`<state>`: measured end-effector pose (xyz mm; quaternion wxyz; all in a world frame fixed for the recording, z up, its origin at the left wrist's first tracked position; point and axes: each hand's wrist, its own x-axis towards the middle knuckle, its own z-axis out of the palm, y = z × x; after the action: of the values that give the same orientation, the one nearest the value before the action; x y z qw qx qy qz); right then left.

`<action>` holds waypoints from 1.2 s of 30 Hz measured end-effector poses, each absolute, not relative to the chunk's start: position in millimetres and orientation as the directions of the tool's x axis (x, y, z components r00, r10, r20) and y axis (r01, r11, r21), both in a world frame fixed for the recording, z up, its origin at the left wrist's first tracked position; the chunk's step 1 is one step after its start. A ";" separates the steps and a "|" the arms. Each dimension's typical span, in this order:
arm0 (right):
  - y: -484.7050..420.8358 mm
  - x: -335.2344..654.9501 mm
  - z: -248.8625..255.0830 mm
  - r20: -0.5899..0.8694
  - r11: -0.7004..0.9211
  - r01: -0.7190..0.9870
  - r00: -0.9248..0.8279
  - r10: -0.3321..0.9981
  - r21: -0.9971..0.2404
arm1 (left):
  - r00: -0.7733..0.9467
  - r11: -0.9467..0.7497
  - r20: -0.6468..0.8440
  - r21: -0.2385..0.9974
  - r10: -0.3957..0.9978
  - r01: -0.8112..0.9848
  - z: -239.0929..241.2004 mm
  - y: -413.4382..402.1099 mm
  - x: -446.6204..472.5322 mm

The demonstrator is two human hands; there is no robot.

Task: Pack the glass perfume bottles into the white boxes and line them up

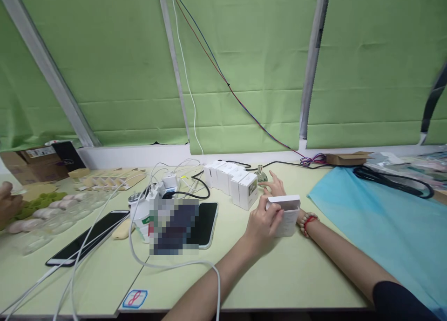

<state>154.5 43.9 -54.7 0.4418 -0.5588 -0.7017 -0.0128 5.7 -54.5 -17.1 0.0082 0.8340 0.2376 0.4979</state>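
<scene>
My left hand (263,223) grips a small white cardboard box (287,218), its top end open towards me and tilted. Beyond that box my right hand (274,185) stretches forward with its fingers apart, partly hidden by the box. Close to its fingertips stands a small clear glass bottle (261,176); whether they touch it I cannot tell. Left of the bottle, several white boxes (240,193) stand in a row, the nearest with a picture on its side. A beaded bracelet with a red string is on my right wrist.
A phone (207,225), a tablet-like device (91,237), a white tub (141,223) and white cables (171,266) lie to the left. Blue sheeting (380,232) and a black cable coil (391,181) cover the right. Another person's hand (10,202) shows at far left near trays.
</scene>
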 end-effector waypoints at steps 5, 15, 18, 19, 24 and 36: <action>62.5 157.8 -60.2 0.506 0.284 0.777 0.051 0.861 -0.562 | 0.433 -0.909 0.837 0.165 0.335 0.383 -17.5 -49.3 3.3; 57.4 167.4 -51.8 0.552 0.352 0.762 0.009 0.834 -0.544 | 0.265 -0.740 0.778 0.347 0.570 0.576 -10.5 -35.4 -8.1; 59.4 166.3 -47.6 0.577 0.350 0.757 0.044 0.815 -0.552 | 0.269 -0.746 0.781 0.340 0.563 0.573 -10.6 -33.7 -8.2; 61.1 166.0 -47.6 0.597 0.361 0.753 0.053 0.801 -0.551 | 0.275 -0.755 0.787 0.332 0.552 0.566 -10.8 -33.7 -7.7; 68.8 168.1 -51.6 0.658 0.482 0.689 -0.011 0.753 -0.541 | 0.303 -0.816 0.834 0.264 0.461 0.515 -10.9 -34.2 -4.9; 77.0 174.5 -47.3 0.529 0.388 0.589 0.082 0.844 -0.709 | 0.367 -0.891 0.896 0.064 0.250 0.450 -7.5 -34.2 -6.4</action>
<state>174.5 77.0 -47.3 0.5010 -0.5383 -0.6655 0.1276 -6.4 -34.2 -7.5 -0.0960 0.8213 0.2132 0.5204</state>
